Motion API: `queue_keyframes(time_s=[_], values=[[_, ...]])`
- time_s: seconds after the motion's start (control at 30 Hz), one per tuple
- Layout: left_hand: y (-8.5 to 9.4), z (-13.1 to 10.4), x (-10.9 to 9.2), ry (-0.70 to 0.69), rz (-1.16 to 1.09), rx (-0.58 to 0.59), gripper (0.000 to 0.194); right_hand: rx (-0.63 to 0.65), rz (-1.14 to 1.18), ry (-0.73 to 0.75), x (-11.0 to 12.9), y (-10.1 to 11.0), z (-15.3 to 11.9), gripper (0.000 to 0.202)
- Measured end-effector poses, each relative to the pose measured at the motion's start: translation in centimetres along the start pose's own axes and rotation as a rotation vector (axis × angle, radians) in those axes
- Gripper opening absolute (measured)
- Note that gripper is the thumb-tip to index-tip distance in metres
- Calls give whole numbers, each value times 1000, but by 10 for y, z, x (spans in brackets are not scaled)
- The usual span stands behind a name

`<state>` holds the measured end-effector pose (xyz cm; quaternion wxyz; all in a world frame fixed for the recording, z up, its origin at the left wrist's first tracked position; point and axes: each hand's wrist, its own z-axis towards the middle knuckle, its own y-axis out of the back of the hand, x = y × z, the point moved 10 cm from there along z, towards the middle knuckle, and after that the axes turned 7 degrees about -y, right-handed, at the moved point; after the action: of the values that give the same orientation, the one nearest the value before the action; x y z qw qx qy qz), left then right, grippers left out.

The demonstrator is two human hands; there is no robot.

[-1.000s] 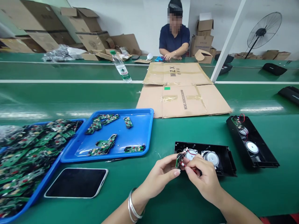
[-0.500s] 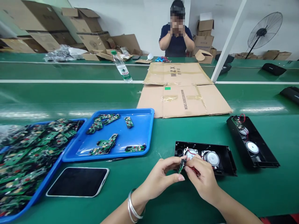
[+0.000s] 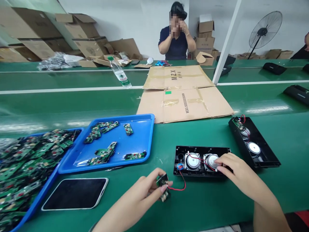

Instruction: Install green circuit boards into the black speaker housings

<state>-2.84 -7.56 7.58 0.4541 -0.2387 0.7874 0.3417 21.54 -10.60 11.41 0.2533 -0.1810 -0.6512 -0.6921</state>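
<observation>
My left hand point(image 3: 154, 190) grips a small green circuit board point(image 3: 165, 193) above the green table, left of a black speaker housing point(image 3: 178, 158). A red and black wire point(image 3: 181, 187) runs from the board to the housing. My right hand point(image 3: 235, 166) has its thumb and fingers pinched together at the right round speaker point(image 3: 210, 162); whatever lies between the fingertips is too small to name. The left round speaker point(image 3: 193, 161) sits uncovered in the same housing.
A second black housing point(image 3: 263, 146) lies at the right. Blue trays point(image 3: 151, 135) with circuit boards and a phone point(image 3: 76, 194) are at the left. Beyond are flattened cardboard point(image 3: 200, 101), a bottle point(image 3: 121, 75), a post point(image 3: 227, 42) and a seated person point(image 3: 176, 45).
My hands have moved apart. The left has carried the board left and nearer, stretching out the wire, while the right has left the board and reached the right speaker.
</observation>
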Motion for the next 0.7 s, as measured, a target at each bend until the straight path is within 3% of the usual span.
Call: queue_keyframes(time_s=[0.13,0.23,0.43,0.57,0.7], values=[[-48,5,-6,10,-228,182,24,48,-3,-12,-10,-8,-9,14],[-68,20,-13,-31,-383,111,27,10,86,-61,-9,-13,-5,7],[-57,46,-13,-72,-290,-264,35,-127,198,-125,-6,-29,8,10],[-54,54,-21,-168,-175,-347,30,-270,138,-154,-11,-30,4,8],[-57,57,-24,-200,-82,-355,29,-332,47,-50,2,-27,1,14]])
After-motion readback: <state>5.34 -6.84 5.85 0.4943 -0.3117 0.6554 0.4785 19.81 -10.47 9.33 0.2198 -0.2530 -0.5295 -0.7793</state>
